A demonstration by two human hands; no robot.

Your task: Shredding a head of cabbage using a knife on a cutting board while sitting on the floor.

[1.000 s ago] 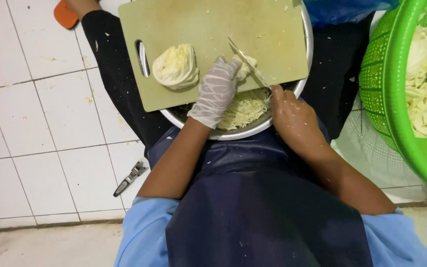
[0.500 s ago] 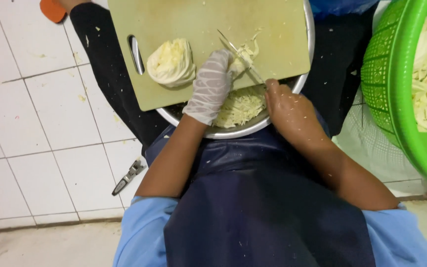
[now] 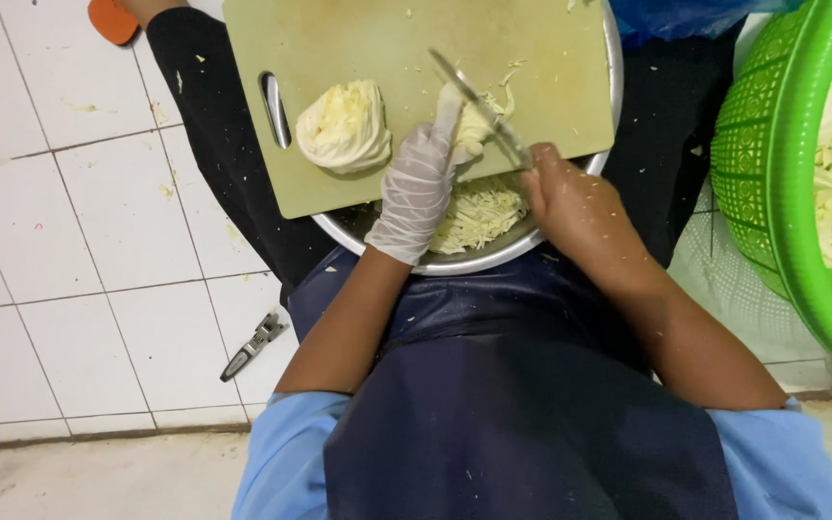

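White floor tiles surround a seated person whose lap carries a metal bowl (image 3: 493,260) topped by a cutting board (image 3: 387,58). A small cabbage piece (image 3: 474,125) is pinned by the gloved left hand (image 3: 421,183). Just to its right, the knife (image 3: 481,108) is clenched in the bare right hand (image 3: 575,197), its blade angled up-left across the piece.

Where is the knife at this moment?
In the head view, the knife is in the right hand, its blade slanting over the cutting board against the cabbage piece under the gloved left hand.
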